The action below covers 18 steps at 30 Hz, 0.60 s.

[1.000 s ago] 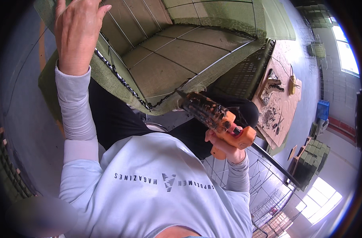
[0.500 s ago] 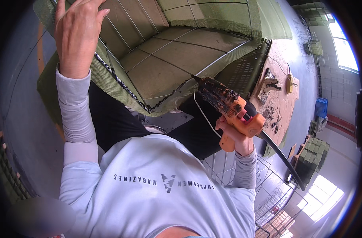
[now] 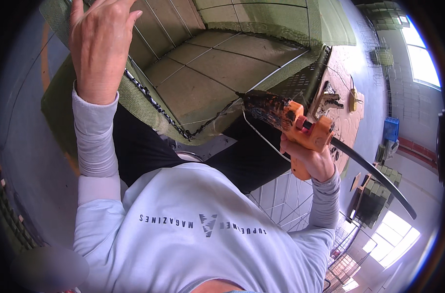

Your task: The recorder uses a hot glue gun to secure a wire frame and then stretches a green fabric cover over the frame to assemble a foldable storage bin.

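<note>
An orange glue gun (image 3: 300, 124), its front end caked in dark residue, is gripped by its handle in my right hand (image 3: 313, 158). A black glue stick (image 3: 374, 178) sticks out of its back. The nozzle touches or nearly touches the front edge of a green mesh-covered wire-frame box (image 3: 203, 73), beside a bead of black glue (image 3: 195, 133) that runs along that edge. My left hand (image 3: 101, 49) lies over the box's left side, back up, thumb apart; the other fingertips are partly cut off by the upper edge of the picture.
To the right a cardboard-topped surface (image 3: 347, 80) carries dark glue scraps and a small yellow block (image 3: 353, 100). A pale cord (image 3: 261, 136) hangs below the gun. Wire frames (image 3: 281, 198) stand by my right arm. Farther right are a blue crate (image 3: 391, 129) and stacked green pieces (image 3: 374, 195).
The gun's body and my right hand have swung to the right, while the nozzle stays near the box's front edge. My left hand has shifted slightly right and down.
</note>
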Each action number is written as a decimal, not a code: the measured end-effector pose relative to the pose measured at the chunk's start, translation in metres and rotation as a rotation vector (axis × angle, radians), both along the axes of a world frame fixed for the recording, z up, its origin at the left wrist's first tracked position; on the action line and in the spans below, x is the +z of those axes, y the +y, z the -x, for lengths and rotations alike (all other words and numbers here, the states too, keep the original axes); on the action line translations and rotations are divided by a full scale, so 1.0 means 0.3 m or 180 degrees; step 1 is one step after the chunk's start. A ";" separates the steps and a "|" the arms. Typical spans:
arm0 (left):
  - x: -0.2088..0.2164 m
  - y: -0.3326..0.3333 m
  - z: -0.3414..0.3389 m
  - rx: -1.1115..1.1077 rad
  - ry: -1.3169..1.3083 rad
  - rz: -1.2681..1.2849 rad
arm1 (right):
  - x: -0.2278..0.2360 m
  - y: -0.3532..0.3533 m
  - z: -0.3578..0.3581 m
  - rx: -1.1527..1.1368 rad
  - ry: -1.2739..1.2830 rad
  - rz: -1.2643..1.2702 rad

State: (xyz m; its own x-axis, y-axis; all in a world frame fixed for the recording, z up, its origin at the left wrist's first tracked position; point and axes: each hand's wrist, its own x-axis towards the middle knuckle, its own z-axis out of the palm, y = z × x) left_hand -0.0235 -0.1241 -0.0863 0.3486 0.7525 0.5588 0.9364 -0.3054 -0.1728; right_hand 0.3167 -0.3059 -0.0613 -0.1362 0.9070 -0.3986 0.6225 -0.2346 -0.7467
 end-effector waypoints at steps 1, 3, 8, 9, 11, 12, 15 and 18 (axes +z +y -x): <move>-0.004 0.004 -0.006 -0.0054 -0.0042 -0.0020 | 0.002 0.003 0.007 -0.0244 0.0147 0.0103; -0.006 0.008 -0.023 -0.0123 -0.0095 -0.0043 | 0.019 -0.004 0.015 -0.0630 0.0123 0.0299; -0.010 0.005 -0.019 -0.0105 -0.0167 0.0021 | 0.029 -0.015 -0.044 0.0489 -0.0630 0.0025; -0.010 0.006 -0.022 -0.0109 -0.0176 0.0021 | 0.035 -0.018 -0.038 0.0240 -0.0413 0.0148; -0.005 0.001 -0.008 -0.0134 -0.0157 -0.0080 | 0.040 -0.017 -0.025 0.0034 -0.0184 0.0271; -0.002 -0.002 -0.001 -0.0116 -0.0153 -0.0078 | 0.038 -0.021 -0.023 0.0007 -0.0191 0.0285; -0.007 0.003 -0.005 -0.0131 -0.0176 -0.0053 | 0.020 -0.039 -0.021 -0.0166 -0.0143 0.0182; -0.012 0.011 -0.003 -0.0135 -0.0115 -0.0089 | 0.006 -0.036 -0.010 -0.0330 0.0087 -0.0031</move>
